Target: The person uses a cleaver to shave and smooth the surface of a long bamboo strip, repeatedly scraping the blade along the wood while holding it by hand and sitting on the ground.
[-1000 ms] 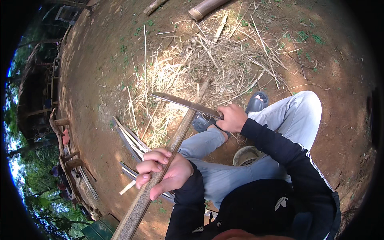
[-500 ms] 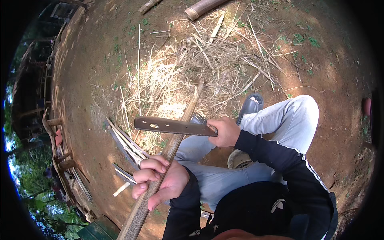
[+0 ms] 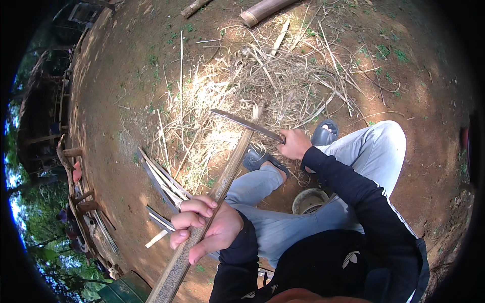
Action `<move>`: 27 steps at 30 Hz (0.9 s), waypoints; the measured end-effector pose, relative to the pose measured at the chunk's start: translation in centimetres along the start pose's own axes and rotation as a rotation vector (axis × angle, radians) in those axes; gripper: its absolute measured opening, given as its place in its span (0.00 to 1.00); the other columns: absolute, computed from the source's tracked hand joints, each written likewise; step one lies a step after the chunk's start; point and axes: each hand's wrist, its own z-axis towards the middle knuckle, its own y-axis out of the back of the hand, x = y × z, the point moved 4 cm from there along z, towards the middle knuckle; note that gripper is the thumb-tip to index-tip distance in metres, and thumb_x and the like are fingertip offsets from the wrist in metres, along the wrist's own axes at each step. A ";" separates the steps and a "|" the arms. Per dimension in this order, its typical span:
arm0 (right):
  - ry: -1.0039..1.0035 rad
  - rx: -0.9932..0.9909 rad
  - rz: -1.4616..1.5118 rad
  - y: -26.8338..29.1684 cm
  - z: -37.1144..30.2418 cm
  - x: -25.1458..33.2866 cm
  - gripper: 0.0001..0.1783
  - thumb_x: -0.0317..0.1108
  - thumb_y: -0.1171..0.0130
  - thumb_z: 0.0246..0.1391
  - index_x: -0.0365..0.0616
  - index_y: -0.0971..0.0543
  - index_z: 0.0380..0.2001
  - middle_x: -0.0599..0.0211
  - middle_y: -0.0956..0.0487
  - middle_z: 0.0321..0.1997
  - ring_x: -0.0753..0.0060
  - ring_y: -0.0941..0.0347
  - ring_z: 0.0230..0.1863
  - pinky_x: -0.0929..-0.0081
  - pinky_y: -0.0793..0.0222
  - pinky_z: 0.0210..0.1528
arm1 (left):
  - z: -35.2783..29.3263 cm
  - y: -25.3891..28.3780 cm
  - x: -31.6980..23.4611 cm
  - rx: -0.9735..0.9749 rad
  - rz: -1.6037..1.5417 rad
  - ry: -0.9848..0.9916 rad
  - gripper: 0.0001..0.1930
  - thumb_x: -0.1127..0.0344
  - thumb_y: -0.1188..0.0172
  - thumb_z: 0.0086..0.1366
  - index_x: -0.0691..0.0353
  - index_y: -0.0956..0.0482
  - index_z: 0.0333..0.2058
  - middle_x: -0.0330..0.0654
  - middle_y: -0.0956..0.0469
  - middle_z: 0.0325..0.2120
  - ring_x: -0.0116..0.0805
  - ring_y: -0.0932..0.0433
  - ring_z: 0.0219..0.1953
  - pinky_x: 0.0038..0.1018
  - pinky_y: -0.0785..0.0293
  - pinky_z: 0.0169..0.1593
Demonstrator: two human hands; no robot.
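My left hand (image 3: 216, 228) is closed around a long split bamboo strip (image 3: 228, 174), which slants from the lower edge up toward the far pile. Its far tip is frayed and curls upward. In my right hand (image 3: 295, 145) is the end of a dark flat machete blade (image 3: 242, 121). The blade lies across the strip near its far end and is seen nearly edge-on. Whether its edge bites into the bamboo I cannot tell.
A heap of shavings (image 3: 283, 83) covers the ground beyond my sandalled feet. Split strips (image 3: 160, 179) lie left of my left hand. A round container (image 3: 309, 201) stands between my legs. Bamboo poles (image 3: 265, 11) lie at the far side; a wooden rail (image 3: 73, 182) runs along the left.
My right hand has pushed the blade farther along the strip, away from me. The blade has turned from showing its broad face to nearly edge-on. My left hand keeps its grip.
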 end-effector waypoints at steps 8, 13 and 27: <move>0.039 -0.035 0.095 -0.7 -1.5 1.9 0.17 0.39 0.41 0.37 0.39 0.23 0.31 0.47 0.24 0.21 0.43 0.24 0.28 0.55 0.28 0.33 | 0.6 1.3 0.8 -0.017 -0.004 0.030 0.27 0.33 0.63 0.65 0.54 0.41 0.38 0.37 0.42 0.21 0.27 0.42 0.18 0.21 0.41 0.18; 0.121 0.041 -0.004 -0.2 -1.6 3.7 0.16 0.38 0.41 0.37 0.41 0.23 0.31 0.49 0.23 0.23 0.44 0.24 0.28 0.55 0.29 0.33 | 2.0 2.6 2.0 -0.162 0.012 0.062 0.28 0.32 0.62 0.63 0.54 0.41 0.37 0.35 0.42 0.20 0.26 0.43 0.17 0.20 0.40 0.18; 0.401 -0.052 0.234 0.7 -4.9 7.5 0.15 0.40 0.39 0.36 0.40 0.25 0.25 0.50 0.26 0.19 0.44 0.26 0.26 0.53 0.31 0.30 | -0.2 1.6 0.1 -0.004 -0.047 0.021 0.26 0.35 0.65 0.66 0.55 0.41 0.39 0.37 0.43 0.22 0.29 0.43 0.19 0.23 0.42 0.19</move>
